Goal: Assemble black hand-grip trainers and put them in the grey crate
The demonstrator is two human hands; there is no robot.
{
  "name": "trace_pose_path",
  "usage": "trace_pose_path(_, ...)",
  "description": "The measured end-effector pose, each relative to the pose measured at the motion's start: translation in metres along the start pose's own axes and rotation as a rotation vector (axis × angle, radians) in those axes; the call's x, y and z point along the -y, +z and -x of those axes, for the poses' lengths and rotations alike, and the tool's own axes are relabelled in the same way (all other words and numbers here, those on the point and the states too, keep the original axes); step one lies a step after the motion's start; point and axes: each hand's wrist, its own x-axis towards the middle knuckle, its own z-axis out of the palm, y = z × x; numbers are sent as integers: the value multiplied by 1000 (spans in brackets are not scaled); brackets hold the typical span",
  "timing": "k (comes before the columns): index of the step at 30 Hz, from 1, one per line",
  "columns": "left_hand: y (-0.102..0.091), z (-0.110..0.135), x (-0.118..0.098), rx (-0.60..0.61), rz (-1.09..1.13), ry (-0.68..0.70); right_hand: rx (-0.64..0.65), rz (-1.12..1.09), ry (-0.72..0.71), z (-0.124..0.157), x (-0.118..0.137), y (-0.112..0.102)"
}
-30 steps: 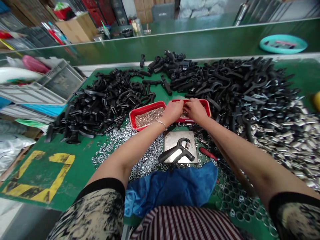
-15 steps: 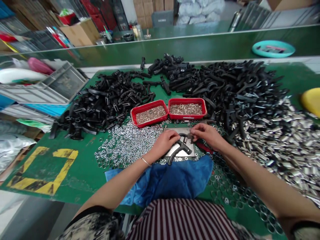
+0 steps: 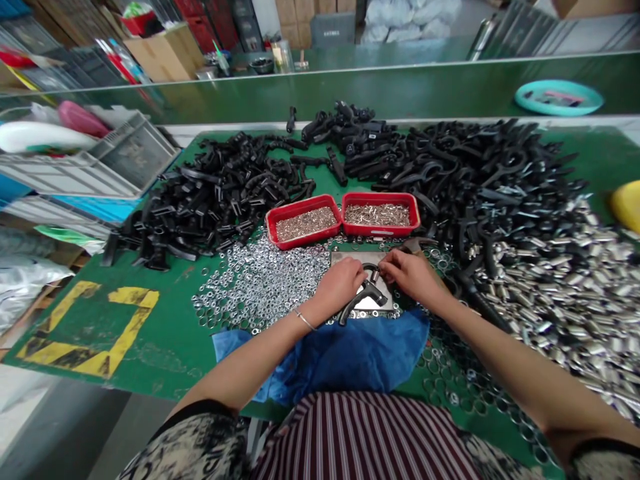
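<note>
- A black handle piece (image 3: 370,291) with a curved end lies on a metal plate (image 3: 345,256), at the near middle of the desk (image 3: 180,327); a small spring-like silver part shows inside the curve.
- The left hand (image 3: 344,283) is mostly closed, its curled fingers against the left side of the handle piece, seeming to steady it.
- The right hand (image 3: 410,275) has thumb and fingers drawn together at the right of the curved end; whether a small part is pinched there, I cannot tell.
- A crumpled blue cloth (image 3: 345,360) lies just on the near side of the plate.
- On the far side stand two red trays side by side: the left tray (image 3: 306,240) holds tiny coppery parts, the right tray (image 3: 360,231) small pin-like metal ones.
- Loose silver rings (image 3: 265,280) are spread left of the plate; larger rings (image 3: 450,380) lie to the near right.
- Black parts are heaped at far left (image 3: 210,193) and far right (image 3: 445,160), with silver cylinders (image 3: 565,287) piled along the right.
- Yellow-and-black tape (image 3: 135,325) marks the near left of the desk.
- Beyond, a turquoise dish (image 3: 527,103) sits at far right, a grey crate (image 3: 70,173) at far left.
</note>
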Motion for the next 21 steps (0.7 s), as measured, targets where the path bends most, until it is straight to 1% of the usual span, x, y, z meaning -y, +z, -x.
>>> trace_pose_path(2,-1,1,-2,4,-64,22,4,271,-135,-1,4,0)
trace_pose_path(3,-2,2,-3,5,-96,31,16,371,-187,-1,6,0)
trace_pose_path(5,-3,3,-6,11,-150,62,72,459,-237,-3,8,-3)
trace_pose_path(7,-4,2,-7,22,-195,121,106,492,-243,0,9,-10)
trace_pose_path(8,-5,0,-7,29,-215,158,82,534,-232,3,9,-15)
trace_pose_path(9,-6,-2,-6,37,-234,202,27,609,-204,8,8,-20)
trace_pose_path(11,-7,-8,-3,66,-266,304,-124,825,-92,21,4,-31)
trace_pose_path(12,-8,-10,-1,86,-276,357,-170,931,-22,28,1,-36)
trace_pose_path(13,-9,-13,1,108,-285,407,-180,1013,41,34,-3,-40)
trace_pose_path(14,-10,-14,3,126,-296,451,-160,1067,86,39,-7,-42)
trace_pose_path(16,-10,-11,5,137,-326,499,-97,1090,129,44,-16,-46)
trace_pose_path(17,-9,-6,5,119,-342,501,-78,1070,132,44,-19,-48)
trace_pose_path(19,-6,9,3,51,-358,456,-98,992,116,44,-21,-53)
trace_pose_path(21,-2,26,0,-13,-348,377,-155,852,97,47,-13,-59)
